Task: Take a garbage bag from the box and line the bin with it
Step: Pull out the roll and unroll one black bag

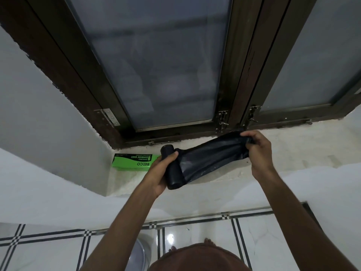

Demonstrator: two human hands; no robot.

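L hand (158,174) is gripping the bag roll (172,168), fingers curled round it. R hand (257,149) is pinching the bag (213,156) end, stretched btwn both hands above the sill (283,151). Green box (132,160) is lying on the sill, left corner, just beside L hand.

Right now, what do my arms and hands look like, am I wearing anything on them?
Both forearms are bare up to where the picture ends, with no sleeves in view. The left hand and the right hand wear no gloves, and no rings, watch or bracelets show.
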